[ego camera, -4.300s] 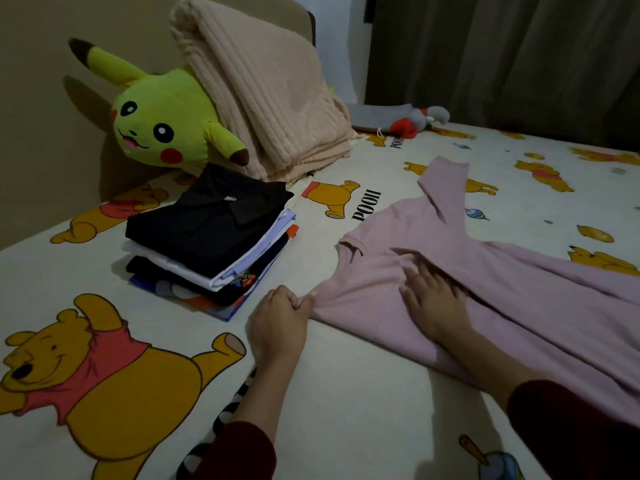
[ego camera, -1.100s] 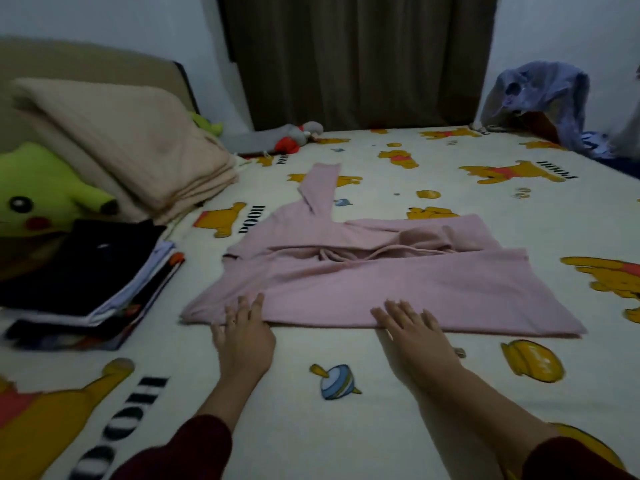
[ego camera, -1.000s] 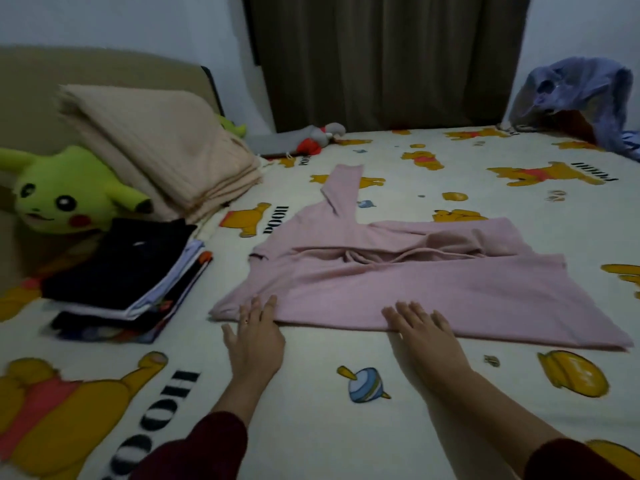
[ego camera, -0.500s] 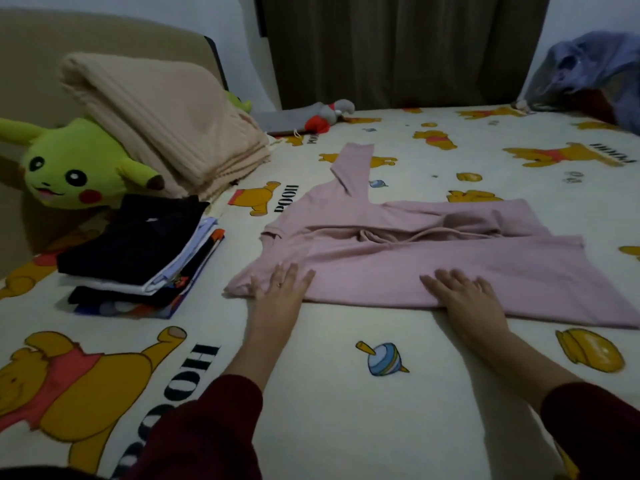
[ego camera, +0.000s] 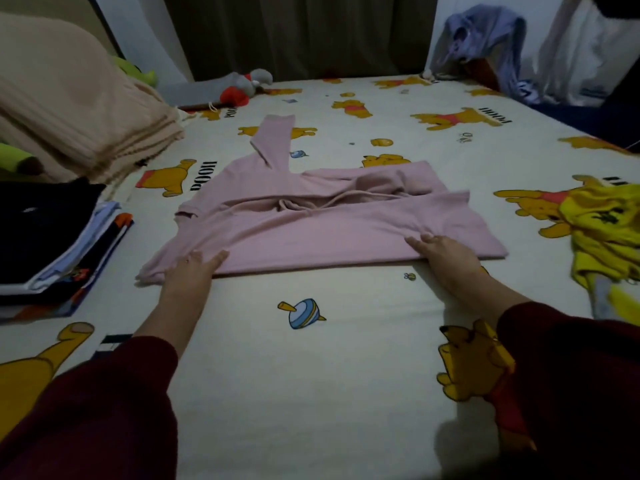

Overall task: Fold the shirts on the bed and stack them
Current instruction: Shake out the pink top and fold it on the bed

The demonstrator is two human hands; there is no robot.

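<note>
Far left edge of the bed [ego camera: 311, 393]: stack of folded shirts [ego camera: 45, 237], black one on top, white and printed layers under it; frame cuts off its left side, count not readable. Behind it a folded beige blanket [ego camera: 69, 109], with a bit of green plush [ego camera: 14, 159] poking out beneath, mostly hidden.

Mid-bed: pink shirt [ego camera: 329, 223] lying flat, long axis running left-right across the bed. Near side is folded over onto the middle; one sleeve [ego camera: 273, 140] sticks out toward the far edge of the bed. Drawstring visible in the central crease. Which end is collar vs hem: can't tell.

Left hand [ego camera: 190, 271] on the pink shirt's near-left corner, fingers straight and spread, pressing flat. Right hand [ego camera: 446, 254] on the near edge toward the right end, fingers straight and close together, also pressing flat, fabric puckered just ahead of the fingertips. No pinch on either. Both forearms in dark red sleeves.

Right edge: crumpled yellow garment [ego camera: 609, 237], partly cut by the frame. Far right corner: blue-grey clothing [ego camera: 485, 36] heaped up, shape unclear. Far edge, left of centre: grey and red soft toy [ego camera: 242, 86], dim.
</note>
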